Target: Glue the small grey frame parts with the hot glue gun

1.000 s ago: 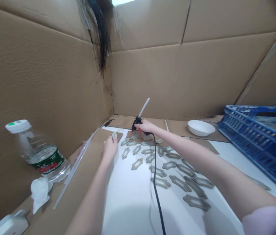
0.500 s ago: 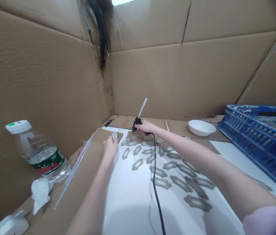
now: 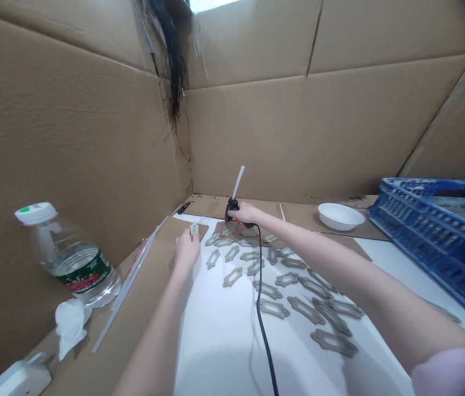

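My right hand (image 3: 245, 214) is wrapped round a black hot glue gun (image 3: 233, 205), with a white glue stick (image 3: 238, 181) poking up from its back end. The gun's nozzle points down over several small grey-green frame-shaped plates at the far end of the white board. A black cord (image 3: 260, 308) runs from the gun toward me. At the left, my left hand (image 3: 186, 248) pinches one small pale plate (image 3: 193, 228) above the cardboard. More loose plates, such as a frame-shaped plate (image 3: 232, 276), lie spread across the white board (image 3: 211, 330).
A water bottle (image 3: 81, 269), crumpled tissue (image 3: 70, 324), white glue sticks (image 3: 127, 289) and a white plastic block (image 3: 21, 379) are on the left. At the right stand a white bowl (image 3: 340, 216) and a blue crate (image 3: 434, 236). Cardboard walls (image 3: 277, 132) enclose the bench.
The glue stick's top has tilted slightly left with the gun. My left hand still holds the plate in nearly the same place; the view has shifted slightly.
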`<state>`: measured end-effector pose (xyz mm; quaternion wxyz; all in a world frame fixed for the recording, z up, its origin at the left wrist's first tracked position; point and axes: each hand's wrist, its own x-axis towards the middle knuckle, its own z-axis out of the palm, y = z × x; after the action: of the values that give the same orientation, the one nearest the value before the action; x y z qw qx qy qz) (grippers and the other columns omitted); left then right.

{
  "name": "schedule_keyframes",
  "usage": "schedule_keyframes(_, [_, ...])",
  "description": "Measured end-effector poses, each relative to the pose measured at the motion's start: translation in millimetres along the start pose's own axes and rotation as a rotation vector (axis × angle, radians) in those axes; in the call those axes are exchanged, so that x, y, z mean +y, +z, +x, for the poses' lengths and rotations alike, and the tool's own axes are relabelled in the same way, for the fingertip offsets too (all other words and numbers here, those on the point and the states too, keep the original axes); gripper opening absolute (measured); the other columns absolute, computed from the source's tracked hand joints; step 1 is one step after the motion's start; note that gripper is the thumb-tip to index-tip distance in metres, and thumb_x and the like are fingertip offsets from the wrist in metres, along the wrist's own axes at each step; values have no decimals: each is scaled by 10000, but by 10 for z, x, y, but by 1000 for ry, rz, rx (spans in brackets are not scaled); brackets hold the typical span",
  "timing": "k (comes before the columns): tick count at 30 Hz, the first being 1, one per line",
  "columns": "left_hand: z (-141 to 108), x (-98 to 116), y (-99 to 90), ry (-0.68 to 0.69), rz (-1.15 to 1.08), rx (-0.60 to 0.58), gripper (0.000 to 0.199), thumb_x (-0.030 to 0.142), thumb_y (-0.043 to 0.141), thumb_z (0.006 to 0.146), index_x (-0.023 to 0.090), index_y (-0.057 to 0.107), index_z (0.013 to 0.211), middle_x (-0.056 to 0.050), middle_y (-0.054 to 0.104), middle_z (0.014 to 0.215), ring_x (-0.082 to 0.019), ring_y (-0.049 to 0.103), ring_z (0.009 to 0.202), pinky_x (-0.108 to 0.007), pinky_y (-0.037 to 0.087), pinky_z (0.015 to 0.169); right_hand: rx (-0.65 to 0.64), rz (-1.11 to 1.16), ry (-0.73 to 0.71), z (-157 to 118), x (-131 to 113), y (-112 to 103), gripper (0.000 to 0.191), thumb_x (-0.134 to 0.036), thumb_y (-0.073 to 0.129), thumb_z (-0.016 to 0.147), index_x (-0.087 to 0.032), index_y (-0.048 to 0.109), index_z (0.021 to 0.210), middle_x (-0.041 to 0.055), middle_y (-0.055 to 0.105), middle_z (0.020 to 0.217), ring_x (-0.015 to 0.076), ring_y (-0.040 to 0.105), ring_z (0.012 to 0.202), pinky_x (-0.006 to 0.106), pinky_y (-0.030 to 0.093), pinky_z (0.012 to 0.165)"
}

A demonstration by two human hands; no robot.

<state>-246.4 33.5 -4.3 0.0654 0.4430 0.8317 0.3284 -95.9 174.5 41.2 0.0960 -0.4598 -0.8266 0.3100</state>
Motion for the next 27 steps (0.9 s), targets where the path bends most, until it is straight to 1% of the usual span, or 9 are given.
schedule_keyframes(5, [-23,22,-7,3,3,30,231,263,340,808,167,549,825,-133,637,897,-262,556,876,-340,395,726,30,49,7,-38,-4,-20,281,-372,473,840,-118,572,774,-34,569,627,62,524,505,219,452,515])
schedule_keyframes(11, [-62,34,-34,10,-14,118,210,259,358,793,162,539,751,-139,634,852,-269,543,863,-341,383,725,213,242,-4,-261,30,-226,339,-378,522,777,-131,517,544,-25,455,333,92,454,329,211,380,405])
schedule_keyframes(15, [-146,89,-55,51,-72,186,232,285,327,813,173,519,751,-103,630,814,-231,549,818,-307,383,698,282,450,-43,-600,225,-383,359,-443,435,804,-139,520,634,-21,472,361,98,474,330,199,386,391])
schedule_keyframes(18, [-234,171,-24,112,-140,179,236,311,313,825,189,501,749,-46,626,745,-177,563,706,-254,384,623,295,593,-56,-938,446,-412,436,-519,359,810,-132,547,737,-24,465,400,98,488,349,193,398,386])
schedule_keyframes(20, [-307,244,25,139,-178,160,236,322,311,828,197,487,732,-17,618,688,-152,561,634,-234,378,582,312,691,-79,-1171,586,-379,511,-572,297,806,-134,560,831,-33,447,420,92,477,362,189,399,388])
schedule_keyframes(21, [-352,286,54,144,-204,149,237,327,312,829,198,479,723,-6,608,655,-143,554,597,-229,375,565,331,844,-119,-1283,645,-350,512,-584,317,793,-138,560,859,-44,425,414,91,457,356,190,390,378])
schedule_keyframes(22, [-403,333,84,145,-239,137,235,332,315,829,197,471,717,2,591,619,-136,542,562,-225,371,549,328,962,-143,-1389,694,-316,505,-591,337,780,-146,557,867,-52,411,405,93,443,348,191,369,359])
schedule_keyframes(24, [-528,439,138,144,-329,113,214,345,333,826,197,463,742,20,539,561,-124,504,509,-218,358,516,320,1111,-158,-1579,761,-242,483,-589,369,768,-153,560,853,-63,392,382,89,420,328,193,359,357])
schedule_keyframes(27, [-756,615,184,141,-467,51,167,347,371,815,204,453,841,45,470,547,-108,444,477,-202,333,473,292,1246,-182,-1794,804,-140,449,-563,400,772,-152,570,833,-60,402,373,88,416,330,198,364,365])
